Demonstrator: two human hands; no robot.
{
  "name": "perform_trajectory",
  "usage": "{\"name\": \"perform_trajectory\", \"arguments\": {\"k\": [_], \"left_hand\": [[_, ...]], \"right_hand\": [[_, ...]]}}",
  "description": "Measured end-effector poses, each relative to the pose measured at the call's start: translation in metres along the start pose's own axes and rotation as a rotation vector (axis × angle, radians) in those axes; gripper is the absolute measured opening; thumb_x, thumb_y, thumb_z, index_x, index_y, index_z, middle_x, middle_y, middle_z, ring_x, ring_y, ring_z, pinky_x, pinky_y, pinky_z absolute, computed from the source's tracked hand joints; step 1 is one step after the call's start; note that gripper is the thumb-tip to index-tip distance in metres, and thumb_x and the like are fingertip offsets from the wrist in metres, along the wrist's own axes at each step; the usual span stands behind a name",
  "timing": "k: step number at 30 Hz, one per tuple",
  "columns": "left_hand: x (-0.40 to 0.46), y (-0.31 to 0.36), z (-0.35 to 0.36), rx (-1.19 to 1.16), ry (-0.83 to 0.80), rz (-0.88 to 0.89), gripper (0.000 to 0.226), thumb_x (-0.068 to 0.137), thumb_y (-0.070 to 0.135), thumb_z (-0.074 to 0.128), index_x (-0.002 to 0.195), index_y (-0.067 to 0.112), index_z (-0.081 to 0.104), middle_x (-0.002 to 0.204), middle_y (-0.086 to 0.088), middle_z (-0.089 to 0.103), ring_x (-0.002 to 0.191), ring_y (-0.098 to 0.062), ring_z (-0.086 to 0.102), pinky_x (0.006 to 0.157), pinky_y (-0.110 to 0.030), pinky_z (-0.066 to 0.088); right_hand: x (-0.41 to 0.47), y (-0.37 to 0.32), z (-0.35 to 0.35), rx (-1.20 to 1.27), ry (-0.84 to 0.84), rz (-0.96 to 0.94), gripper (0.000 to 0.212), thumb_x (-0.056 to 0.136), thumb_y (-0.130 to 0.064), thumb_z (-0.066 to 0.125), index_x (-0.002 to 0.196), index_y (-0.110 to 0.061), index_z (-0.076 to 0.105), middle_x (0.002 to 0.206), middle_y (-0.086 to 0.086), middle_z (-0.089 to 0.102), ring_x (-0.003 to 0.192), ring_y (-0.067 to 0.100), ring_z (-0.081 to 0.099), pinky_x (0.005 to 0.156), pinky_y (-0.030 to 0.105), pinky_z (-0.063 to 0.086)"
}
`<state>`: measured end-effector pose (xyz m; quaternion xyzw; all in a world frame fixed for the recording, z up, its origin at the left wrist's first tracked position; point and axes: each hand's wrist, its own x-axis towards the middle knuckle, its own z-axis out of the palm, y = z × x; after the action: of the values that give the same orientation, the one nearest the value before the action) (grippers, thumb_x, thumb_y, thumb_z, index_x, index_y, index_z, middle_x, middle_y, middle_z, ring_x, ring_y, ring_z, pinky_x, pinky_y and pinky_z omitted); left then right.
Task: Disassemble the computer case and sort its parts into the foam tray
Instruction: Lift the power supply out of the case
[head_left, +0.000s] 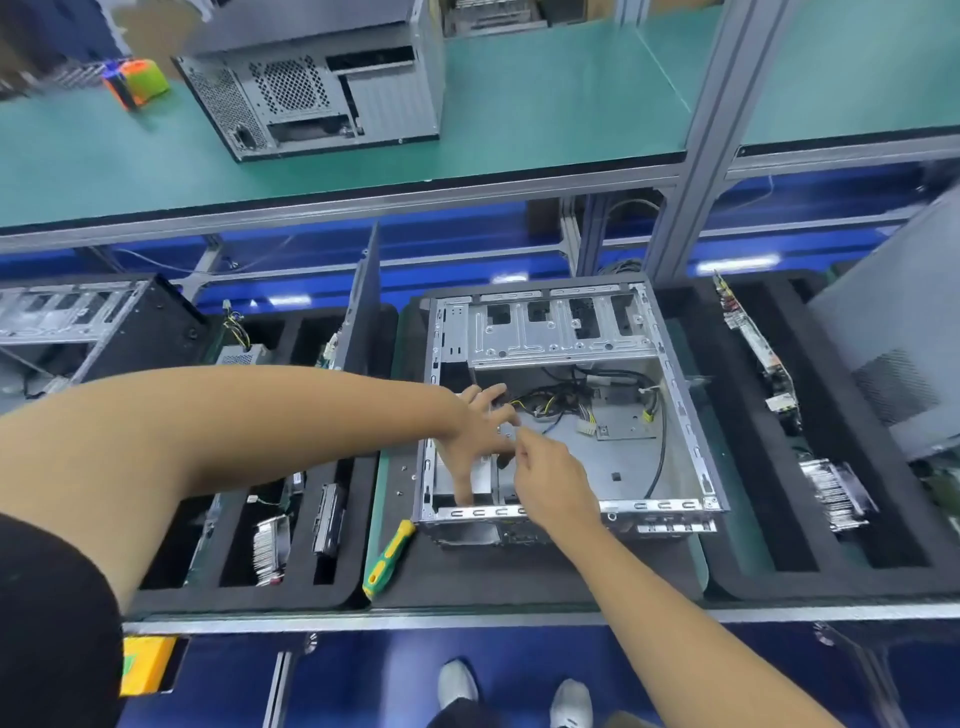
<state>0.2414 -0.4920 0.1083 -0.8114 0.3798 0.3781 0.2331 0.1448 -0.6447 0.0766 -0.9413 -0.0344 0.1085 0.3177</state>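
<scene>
An open silver computer case (675, 395) lies on its side on a black foam pad, with loose cables (566, 402) and a bare metal floor inside. My left hand (480, 431) reaches into the case's left part, fingers spread and straight, resting on a grey metal box there. My right hand (553, 478) sits just right of it over the case's front rim, fingertips pinched together; what they pinch is too small to tell. The black foam tray (358, 545) to the left holds a heatsink, a drive and a board in its slots.
A green-and-yellow screwdriver (388, 558) lies on the pad by the case's front left corner. A dark side panel (363, 306) stands upright in the left tray. Another foam tray (810, 519) with parts is on the right. A second case (317, 88) stands on the green shelf above.
</scene>
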Motion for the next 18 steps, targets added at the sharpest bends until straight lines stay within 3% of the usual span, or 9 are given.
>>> {"name": "perform_trajectory", "arguments": {"k": [5,7,9,12,15,18], "left_hand": [[-0.007,0.003,0.0,-0.001,0.101,-0.039,0.108,0.067,0.074,0.075,0.157,0.042,0.025,0.168,-0.005,-0.001,0.151,-0.047,-0.02,0.12,-0.069,0.009],[-0.01,0.004,0.0,0.001,0.126,-0.044,0.102,0.065,0.075,0.074,0.152,0.041,0.033,0.162,-0.008,0.01,0.148,-0.049,0.001,0.118,-0.065,0.021],[-0.013,0.005,-0.005,0.037,0.157,-0.033,0.096,0.061,0.079,0.073,0.143,0.039,0.043,0.147,-0.009,0.025,0.125,-0.042,0.028,0.106,-0.054,0.038],[-0.017,0.003,-0.015,0.04,0.196,0.006,0.099,0.052,0.085,0.072,0.135,0.037,0.048,0.129,-0.002,0.033,0.099,-0.029,0.029,0.089,-0.043,0.046],[-0.017,0.007,-0.02,0.045,0.236,-0.004,0.099,0.049,0.085,0.073,0.129,0.031,0.051,0.119,0.003,0.032,0.099,-0.029,0.034,0.086,-0.042,0.049],[-0.014,0.013,-0.023,0.006,0.224,-0.021,0.102,0.048,0.08,0.078,0.133,0.032,0.048,0.125,0.001,0.031,0.102,-0.03,0.035,0.09,-0.043,0.046]], "right_hand": [[0.002,-0.001,0.003,-0.029,-0.019,0.001,0.016,0.1,-0.018,0.038,0.092,-0.024,0.051,0.082,-0.001,0.056,0.071,0.026,0.055,0.059,0.04,0.046],[0.002,-0.001,0.004,-0.041,-0.018,-0.005,0.017,0.1,-0.017,0.038,0.089,-0.025,0.047,0.078,-0.004,0.051,0.066,0.021,0.052,0.054,0.037,0.04],[0.002,-0.001,0.004,-0.049,-0.012,-0.009,0.019,0.1,-0.016,0.037,0.084,-0.026,0.042,0.074,-0.006,0.048,0.062,0.018,0.048,0.051,0.036,0.034],[0.0,-0.002,0.003,-0.028,0.004,0.0,0.016,0.099,-0.015,0.036,0.088,-0.027,0.04,0.073,-0.007,0.048,0.063,0.02,0.048,0.051,0.037,0.032],[-0.002,-0.003,0.003,-0.016,0.036,-0.021,0.013,0.096,-0.011,0.034,0.093,-0.023,0.038,0.073,-0.006,0.048,0.061,0.02,0.047,0.049,0.034,0.026],[-0.003,-0.004,0.002,-0.005,0.053,-0.038,0.014,0.095,-0.009,0.034,0.095,-0.022,0.037,0.073,-0.006,0.047,0.06,0.02,0.046,0.05,0.036,0.027]]}}
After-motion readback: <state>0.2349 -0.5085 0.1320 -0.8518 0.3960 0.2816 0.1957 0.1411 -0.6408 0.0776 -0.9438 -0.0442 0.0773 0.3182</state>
